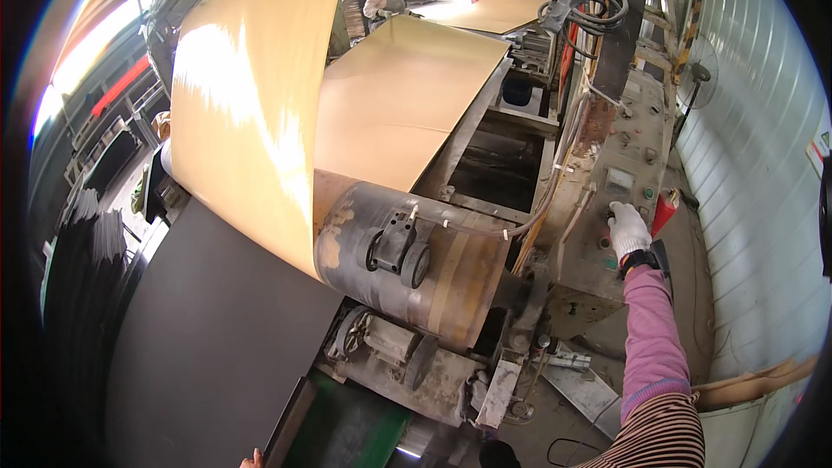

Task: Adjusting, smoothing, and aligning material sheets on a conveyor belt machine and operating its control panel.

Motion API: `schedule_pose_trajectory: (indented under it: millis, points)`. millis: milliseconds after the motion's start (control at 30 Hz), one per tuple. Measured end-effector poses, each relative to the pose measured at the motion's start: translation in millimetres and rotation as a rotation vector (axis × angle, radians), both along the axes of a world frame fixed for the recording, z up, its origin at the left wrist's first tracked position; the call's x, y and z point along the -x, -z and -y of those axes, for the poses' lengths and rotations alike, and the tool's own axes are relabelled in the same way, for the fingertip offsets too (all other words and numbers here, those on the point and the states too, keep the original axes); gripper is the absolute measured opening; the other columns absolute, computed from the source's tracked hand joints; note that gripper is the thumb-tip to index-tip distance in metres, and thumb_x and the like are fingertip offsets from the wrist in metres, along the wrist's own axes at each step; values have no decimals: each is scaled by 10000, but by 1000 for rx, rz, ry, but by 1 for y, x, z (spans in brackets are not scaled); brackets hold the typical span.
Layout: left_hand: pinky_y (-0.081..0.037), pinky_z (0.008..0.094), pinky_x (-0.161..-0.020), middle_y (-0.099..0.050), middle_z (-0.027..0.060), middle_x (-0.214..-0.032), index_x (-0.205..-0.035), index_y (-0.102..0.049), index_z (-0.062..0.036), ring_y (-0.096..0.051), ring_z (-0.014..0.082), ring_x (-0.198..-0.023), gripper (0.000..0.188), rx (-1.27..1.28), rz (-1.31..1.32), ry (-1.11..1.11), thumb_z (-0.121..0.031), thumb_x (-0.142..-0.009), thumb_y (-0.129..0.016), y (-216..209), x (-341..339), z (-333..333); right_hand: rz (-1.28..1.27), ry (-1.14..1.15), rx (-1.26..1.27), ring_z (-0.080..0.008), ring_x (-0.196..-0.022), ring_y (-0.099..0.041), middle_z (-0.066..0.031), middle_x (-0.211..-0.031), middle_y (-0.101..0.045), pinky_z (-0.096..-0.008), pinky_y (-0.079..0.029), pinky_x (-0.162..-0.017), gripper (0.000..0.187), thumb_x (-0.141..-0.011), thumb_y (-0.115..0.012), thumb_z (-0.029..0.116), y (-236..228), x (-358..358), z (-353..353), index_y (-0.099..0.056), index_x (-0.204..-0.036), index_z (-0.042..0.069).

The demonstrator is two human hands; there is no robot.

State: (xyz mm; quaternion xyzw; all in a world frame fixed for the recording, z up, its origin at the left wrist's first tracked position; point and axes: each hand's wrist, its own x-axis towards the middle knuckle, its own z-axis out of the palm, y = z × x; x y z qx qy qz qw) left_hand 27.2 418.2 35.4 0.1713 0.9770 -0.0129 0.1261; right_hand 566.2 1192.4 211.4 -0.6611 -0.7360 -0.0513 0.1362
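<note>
Reaches with the right grip [629, 227], in a white knit glove with a black band at the wrist, to the control panel [626, 156] on the right, lying directly beneath the fingers. Curls just beside a red button [604, 243]; cannot tell whether pressing or pinching anything, with the fingertips hidden. Shows just a few bare fingers of the left grip [252, 459] at the near edge, by the black sheet [217, 329]; cannot tell whether wide, narrow or holding.

Counts to one control panel, of worn, dusty metal, with at least two green buttons [648, 193]. Counts likewise to one black sheet, matte and smooth, on the near left, and one glossy curved tan sheet [247, 104] sweeping up from beside the roller [472, 251]. Includes two flat tan sheets [381, 104] farther off, with two people [386, 0] by the farther one.

Turns cylindrical and rust-patched at the single metal roller, with two dark round wheels [416, 265] on a bracket above and two more on the grimy block [390, 338] below. Runs smooth and green along the belt [347, 429] nearest, and ribbed and pale along the wall [754, 121] at far right, beside one round fan [700, 74]
</note>
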Motion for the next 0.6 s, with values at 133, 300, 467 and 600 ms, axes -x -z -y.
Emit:
schedule_pose_trajectory:
  millis: [133, 300, 467, 600]
  points:
    - [-491, 507, -746, -664, 239, -854, -1188, -625, -85, -633, 410, -750, 554, 73, -11, 146, -510, -1004, -321, 19, 12, 19, 8, -7, -15, -335, -1040, -588, -139, -1080, -601, -461, -494, -844, 309, -874, -576, 165, 7, -4, -5, -586, -1182, 160]
    - [-488, 502, -766, -662, 253, -888, -1189, -617, -69, -630, 411, -812, 548, 142, 66, 53, -494, -1009, -320, 11, 8, 5, 24, 9, -17, -331, -1033, -592, -131, -1079, -603, -461, -497, -832, 309, -871, -584, 171, 6, -4, -4, -588, -1180, 163]
    - [-482, 498, -782, -657, 260, -950, -1224, -599, -79, -621, 413, -872, 542, 45, 66, -70, -497, -1006, -331, 13, 8, 6, 1, -24, -49, -356, -1018, -591, -148, -1050, -605, -463, -502, -826, 251, -876, -582, 168, 9, -8, -4, -584, -1119, 108]
    - [-497, 492, -752, -645, 243, -963, -1392, -459, -174, -621, 400, -852, 413, 90, 38, 154, -333, -1018, -381, 48, 35, 46, 10, -20, -27, -353, -1024, -593, -147, -1065, -603, -465, -502, -833, 252, -879, -578, 169, 6, -3, -5, -584, -1126, 115]
